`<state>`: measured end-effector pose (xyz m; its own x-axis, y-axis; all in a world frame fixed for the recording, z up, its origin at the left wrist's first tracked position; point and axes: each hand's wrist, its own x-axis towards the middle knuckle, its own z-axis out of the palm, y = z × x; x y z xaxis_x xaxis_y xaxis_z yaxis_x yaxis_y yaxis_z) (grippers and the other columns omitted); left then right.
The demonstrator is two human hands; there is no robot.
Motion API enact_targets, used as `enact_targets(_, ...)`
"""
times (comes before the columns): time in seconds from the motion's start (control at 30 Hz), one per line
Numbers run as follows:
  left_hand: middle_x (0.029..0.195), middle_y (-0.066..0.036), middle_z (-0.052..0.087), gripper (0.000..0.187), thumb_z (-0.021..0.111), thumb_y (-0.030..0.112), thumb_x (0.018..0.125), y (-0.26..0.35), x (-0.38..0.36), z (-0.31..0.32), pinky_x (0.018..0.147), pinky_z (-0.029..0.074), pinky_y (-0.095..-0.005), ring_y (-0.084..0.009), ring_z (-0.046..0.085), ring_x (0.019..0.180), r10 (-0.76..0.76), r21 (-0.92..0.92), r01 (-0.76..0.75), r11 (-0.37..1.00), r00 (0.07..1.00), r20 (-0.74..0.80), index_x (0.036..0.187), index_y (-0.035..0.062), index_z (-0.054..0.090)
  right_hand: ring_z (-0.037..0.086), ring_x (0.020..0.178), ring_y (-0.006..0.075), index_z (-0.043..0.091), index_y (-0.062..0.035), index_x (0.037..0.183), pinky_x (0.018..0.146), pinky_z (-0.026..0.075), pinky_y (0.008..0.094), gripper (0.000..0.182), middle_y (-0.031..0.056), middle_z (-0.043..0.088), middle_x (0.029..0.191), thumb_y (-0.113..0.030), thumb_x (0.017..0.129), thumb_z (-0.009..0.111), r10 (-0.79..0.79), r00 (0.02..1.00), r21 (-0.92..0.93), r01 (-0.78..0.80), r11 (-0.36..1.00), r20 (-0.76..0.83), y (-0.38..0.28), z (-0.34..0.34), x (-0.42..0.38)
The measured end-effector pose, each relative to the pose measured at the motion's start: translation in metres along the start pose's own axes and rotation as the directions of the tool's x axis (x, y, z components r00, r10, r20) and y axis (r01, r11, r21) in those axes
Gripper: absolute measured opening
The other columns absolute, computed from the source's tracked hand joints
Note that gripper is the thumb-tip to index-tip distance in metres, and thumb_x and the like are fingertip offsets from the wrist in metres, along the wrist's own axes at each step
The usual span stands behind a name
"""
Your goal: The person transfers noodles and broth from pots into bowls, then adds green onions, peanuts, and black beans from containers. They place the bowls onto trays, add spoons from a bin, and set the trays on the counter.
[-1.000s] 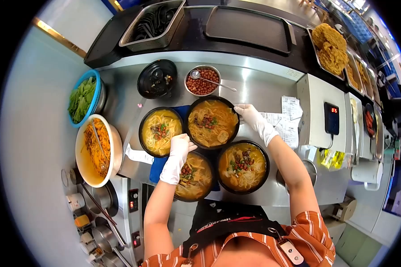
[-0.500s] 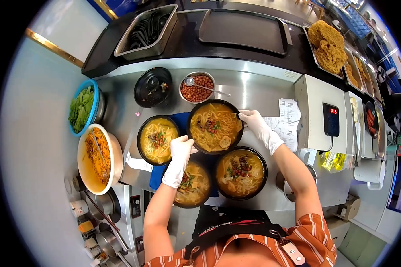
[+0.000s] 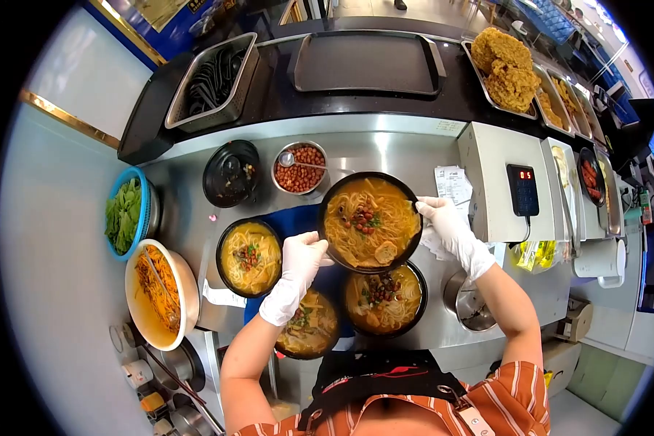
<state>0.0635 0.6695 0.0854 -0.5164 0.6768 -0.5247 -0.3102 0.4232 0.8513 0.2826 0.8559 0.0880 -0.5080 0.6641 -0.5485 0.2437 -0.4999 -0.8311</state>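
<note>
Both my gloved hands grip one black bowl of noodle soup by its rim, topped with peanuts and green onion. My left hand pinches its left edge, and my right hand holds the right edge. The bowl looks raised, overlapping the bowl with dark toppings below it. Another noodle bowl stands left of my left hand. Partly behind my left wrist is a further noodle bowl. A blue cloth lies under these bowls.
A steel bowl of peanuts with a spoon and a black dish stand behind. At left are a carrot-shred bowl and a blue basket of greens. Receipts and a white box are right. A black tray sits on the ledge.
Both hands have lifted the noodle bowl and moved it slightly right and toward me. The camera view has shifted too; the other bowls stay on the counter.
</note>
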Motion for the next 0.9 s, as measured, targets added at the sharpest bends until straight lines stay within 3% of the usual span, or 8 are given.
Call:
enact_targets(0.23,0.082,-0.013,0.065,0.020,0.057,0.000,0.082,0.060,0.014,0.007,0.056,0.056,-0.0259,-0.0153,0.064,0.064,0.064,0.040,-0.069,0.997,0.991,0.117,0.095,-0.0138,0.062,0.061,0.063,0.0081,0.063,0.0013,0.109,0.058,0.053,0.0238,0.022,0.0015,0.065,0.081,-0.011,0.095,0.051,-0.040,0.993,-0.062,0.033,0.998,-0.107,-0.061,-0.007,-0.011)
enact_targets(0.33,0.079,-0.011,0.066,0.014,0.055,-0.001,0.081,0.111,0.021,0.015,0.056,0.056,-0.0265,-0.0159,0.065,0.063,0.098,0.067,-0.107,0.992,0.987,0.130,0.086,-0.0100,0.064,0.063,0.065,0.0100,0.061,0.0044,0.114,0.058,0.055,0.0245,0.028,0.0048,0.067,0.087,-0.013,0.095,0.052,-0.111,0.993,-0.059,0.109,0.992,-0.041,-0.091,-0.013,0.008)
enact_targets(0.5,0.076,-0.012,0.067,0.014,0.058,-0.002,0.077,0.163,0.088,0.016,0.053,0.054,-0.0271,-0.0179,0.067,0.068,0.175,0.065,-0.184,0.981,0.976,0.127,0.087,-0.0080,0.066,0.066,0.078,0.0141,0.060,0.0075,0.112,0.069,0.056,0.0273,0.026,0.0092,0.067,0.095,-0.009,0.095,0.050,-0.205,0.979,0.018,0.205,0.979,-0.020,-0.143,-0.009,0.072)
enact_targets(0.57,0.087,-0.014,0.068,0.021,0.061,0.000,0.079,0.189,0.115,0.015,0.057,0.056,-0.0274,-0.0189,0.067,0.065,0.195,0.225,-0.223,0.949,0.971,0.140,0.096,-0.0105,0.065,0.067,0.071,0.0157,0.061,0.0046,0.111,0.062,0.058,0.0304,0.025,0.0092,0.068,0.090,-0.010,0.096,0.048,-0.256,0.967,0.040,0.255,0.966,-0.002,-0.161,-0.008,0.105)
enact_targets(0.63,0.087,-0.017,0.068,0.030,0.067,0.003,0.074,0.191,0.174,0.006,0.063,0.054,-0.0292,-0.0205,0.067,0.075,0.363,0.387,-0.375,0.843,0.926,0.107,0.100,-0.0116,0.064,0.066,0.070,0.0165,0.062,0.0041,0.108,0.063,0.059,0.0330,0.023,0.0091,0.067,0.089,-0.009,0.095,0.048,-0.319,0.948,0.069,0.319,0.945,-0.004,-0.173,-0.010,0.154)
enact_targets(0.7,0.088,-0.018,0.068,0.033,0.068,0.000,0.073,0.215,0.197,0.010,0.069,0.054,-0.0296,-0.0213,0.066,0.079,0.373,0.400,-0.367,0.840,0.925,0.067,0.103,-0.0131,0.063,0.066,0.070,0.0178,0.062,0.0031,0.105,0.064,0.059,0.0349,0.021,0.0091,0.067,0.088,-0.009,0.095,0.048,-0.239,0.971,0.092,0.238,0.967,-0.002,-0.192,-0.002,0.180)
enact_targets(0.77,0.084,-0.022,0.066,0.025,0.062,-0.008,0.073,0.220,0.242,0.012,0.055,0.060,-0.0350,-0.0280,0.069,0.068,0.284,0.113,-0.284,0.952,0.959,0.017,0.097,-0.0156,0.060,0.066,0.072,0.0194,0.062,0.0004,0.104,0.065,0.058,0.0345,0.020,0.0093,0.067,0.087,-0.010,0.095,0.047,-0.221,0.975,0.083,0.222,0.972,-0.019,-0.198,0.000,0.222)
enact_targets(0.9,0.079,-0.018,0.067,0.017,0.063,-0.007,0.071,0.239,0.307,0.005,0.058,0.059,-0.0335,-0.0257,0.069,0.067,0.326,0.176,-0.323,0.930,0.945,0.013,0.087,-0.0118,0.065,0.067,0.074,0.0206,0.062,-0.0008,0.105,0.065,0.058,0.0351,0.021,0.0094,0.066,0.088,-0.013,0.095,0.047,-0.217,0.974,0.057,0.221,0.974,-0.057,-0.213,0.013,0.281)
